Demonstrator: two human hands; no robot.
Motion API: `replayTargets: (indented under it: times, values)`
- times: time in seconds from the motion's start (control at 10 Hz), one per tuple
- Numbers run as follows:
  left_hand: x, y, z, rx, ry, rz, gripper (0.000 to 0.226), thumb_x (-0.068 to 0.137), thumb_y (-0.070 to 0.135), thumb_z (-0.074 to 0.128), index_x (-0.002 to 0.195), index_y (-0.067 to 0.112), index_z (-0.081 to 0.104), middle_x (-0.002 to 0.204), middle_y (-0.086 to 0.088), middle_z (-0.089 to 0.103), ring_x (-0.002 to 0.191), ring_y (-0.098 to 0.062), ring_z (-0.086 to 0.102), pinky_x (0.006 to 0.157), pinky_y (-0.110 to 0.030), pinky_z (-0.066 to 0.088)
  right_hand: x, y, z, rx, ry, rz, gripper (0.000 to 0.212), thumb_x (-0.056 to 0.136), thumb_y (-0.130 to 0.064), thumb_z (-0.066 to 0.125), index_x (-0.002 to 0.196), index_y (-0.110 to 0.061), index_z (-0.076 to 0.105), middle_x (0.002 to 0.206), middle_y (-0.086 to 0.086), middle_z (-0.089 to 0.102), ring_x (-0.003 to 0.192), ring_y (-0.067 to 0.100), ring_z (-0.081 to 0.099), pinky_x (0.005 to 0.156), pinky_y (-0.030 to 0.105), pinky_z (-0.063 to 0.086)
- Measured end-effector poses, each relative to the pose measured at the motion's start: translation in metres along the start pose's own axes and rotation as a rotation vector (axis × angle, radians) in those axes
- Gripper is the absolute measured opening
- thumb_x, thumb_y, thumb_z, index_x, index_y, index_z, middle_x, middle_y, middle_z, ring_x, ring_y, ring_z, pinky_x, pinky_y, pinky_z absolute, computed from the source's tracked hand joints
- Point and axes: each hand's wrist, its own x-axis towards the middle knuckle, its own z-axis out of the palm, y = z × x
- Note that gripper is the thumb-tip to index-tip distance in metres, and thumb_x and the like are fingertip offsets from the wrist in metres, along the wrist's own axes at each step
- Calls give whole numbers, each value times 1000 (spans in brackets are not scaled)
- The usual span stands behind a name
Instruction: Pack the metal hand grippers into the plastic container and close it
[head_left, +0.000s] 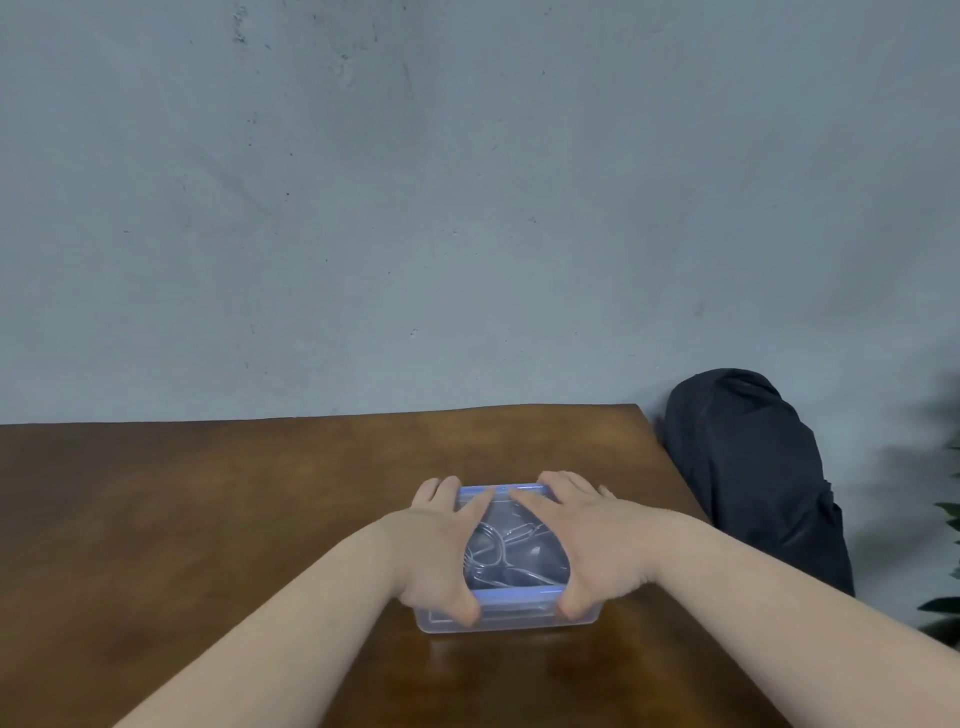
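While my spread left hand (434, 545) and right hand (597, 540) press the lid (511, 512) flat, the metal hand grippers (493, 551) (tangled underneath) might prop a corner unsealed.

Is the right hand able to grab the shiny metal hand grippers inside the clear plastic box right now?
Probably not. The clear lid with blue rim covers the clear plastic box, and the shiny metal hand grippers lie under it. The right hand rests on that lid, which must come off first.

Head-worn view, forward and down, close over table (218, 519)
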Motion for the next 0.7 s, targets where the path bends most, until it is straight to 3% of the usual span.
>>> replayTargets:
  times: [0.1,0.2,0.4,0.6,0.7]
  values:
    - [-5,4,9,-33,94,-11,120,65,52,61,157,26,-12,168,-2,-17,152,-22,-22,116,-42,34,-1,-4,12,40,73,9,123,70,-58,73,160,-34,-8,170,-3,-19,152,15,-26,120,42,27]
    - [-11,4,17,-69,199,5,114,69,53,57,158,24,-7,167,0,-20,151,-19,-24,114,-37,37,-2,-5,20,99,169,-6,118,72,-52,72,161,-35,-4,169,-12,-22,147,8,-35,118,39,31]
    - [-13,1,22,-98,274,45,113,70,57,60,159,25,-4,167,9,-15,151,-15,-22,109,-32,43,-10,-4,28,240,264,-50,104,75,-45,75,161,-36,18,169,-22,-12,148,-1,-26,118,32,29]
    - [-15,-2,23,-280,207,25,129,60,65,76,159,31,0,166,9,-19,149,-11,-26,123,-41,20,-19,-6,25,327,222,-24,117,66,-56,83,160,-38,17,163,-27,-28,141,-5,-38,119,38,31]
    - [-22,-5,19,-425,188,33,133,54,79,73,159,30,7,168,6,-13,151,-12,-20,124,-42,11,-29,-5,16,363,165,-16,115,69,-67,76,161,-39,12,164,-24,-27,143,-2,-35,122,43,23]
